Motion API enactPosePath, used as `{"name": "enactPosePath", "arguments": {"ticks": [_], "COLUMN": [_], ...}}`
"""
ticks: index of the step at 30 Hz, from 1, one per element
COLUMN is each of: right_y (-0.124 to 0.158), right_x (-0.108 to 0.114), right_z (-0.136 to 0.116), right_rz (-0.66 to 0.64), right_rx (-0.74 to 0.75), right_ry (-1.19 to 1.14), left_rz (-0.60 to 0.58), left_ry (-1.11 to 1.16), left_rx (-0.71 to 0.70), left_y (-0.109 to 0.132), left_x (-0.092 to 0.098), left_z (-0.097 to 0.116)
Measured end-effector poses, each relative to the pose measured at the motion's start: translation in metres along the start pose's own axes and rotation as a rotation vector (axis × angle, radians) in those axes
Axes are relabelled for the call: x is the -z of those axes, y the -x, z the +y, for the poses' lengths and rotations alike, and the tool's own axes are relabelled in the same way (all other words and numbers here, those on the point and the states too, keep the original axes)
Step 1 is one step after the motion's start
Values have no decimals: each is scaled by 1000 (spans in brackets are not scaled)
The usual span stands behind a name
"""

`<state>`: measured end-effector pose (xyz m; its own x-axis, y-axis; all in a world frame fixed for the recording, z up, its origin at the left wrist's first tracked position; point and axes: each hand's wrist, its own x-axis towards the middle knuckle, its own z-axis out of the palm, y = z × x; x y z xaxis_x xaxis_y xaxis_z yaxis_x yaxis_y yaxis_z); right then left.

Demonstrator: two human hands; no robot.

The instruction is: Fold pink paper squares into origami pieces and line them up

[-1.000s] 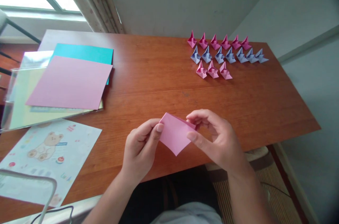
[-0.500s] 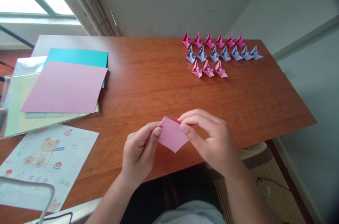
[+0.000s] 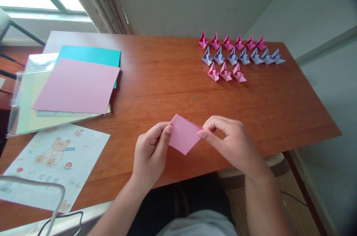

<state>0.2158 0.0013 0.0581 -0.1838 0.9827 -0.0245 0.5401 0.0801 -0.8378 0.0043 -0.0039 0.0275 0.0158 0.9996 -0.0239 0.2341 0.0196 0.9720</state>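
A small folded piece of pink origami paper (image 3: 184, 135) is held up over the near part of the table, one corner pointing down. My left hand (image 3: 153, 150) pinches its left corner between thumb and fingers. At the right corner, my right hand (image 3: 231, 141) grips the paper between thumb and fingertip. A darker pink edge shows along the upper right side. Beyond, several folded paper pieces stand in three rows: dark pink (image 3: 228, 43) at the back, lavender (image 3: 244, 57) in the middle, lighter pink (image 3: 225, 73) in front.
On the left lie a pink sheet (image 3: 78, 87), a teal sheet (image 3: 92, 54) and a clear plastic sleeve (image 3: 21, 117). A bear-printed sheet (image 3: 86, 154) is nearer. A pale bent tube (image 3: 60, 195) crosses the lower left. The wooden table (image 3: 156, 79) ends close to my lap.
My right hand has shifted right along the paper and now pinches its right corner. The left hand keeps its hold. The whole view has shifted slightly.
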Motion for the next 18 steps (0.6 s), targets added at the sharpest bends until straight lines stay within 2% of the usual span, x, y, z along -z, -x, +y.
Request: {"name": "enactPosePath", "arguments": {"ticks": [2,4,7,10,15,18], "right_y": [-2,-6,-15,-23,-26,-24], "right_x": [-1,-5,-16,-24,-25,-24], "right_z": [2,3,0,-5,-7,-4], "right_rz": [45,80,2,-29,117,181], "right_rx": [-27,-39,-7,38,17,-6], "right_ry": [-72,-157,-205,-156,-165,-220], "left_rz": [14,-36,-193,-267,-386,-378], "left_ry": [23,45,64,138,289,342], "left_rx": [35,56,61,110,275,312], "left_y": [-1,-1,-2,-2,-2,-4], "left_x": [0,0,-1,-2,-3,-4], "left_z": [0,-1,-1,-2,-3,-2]}}
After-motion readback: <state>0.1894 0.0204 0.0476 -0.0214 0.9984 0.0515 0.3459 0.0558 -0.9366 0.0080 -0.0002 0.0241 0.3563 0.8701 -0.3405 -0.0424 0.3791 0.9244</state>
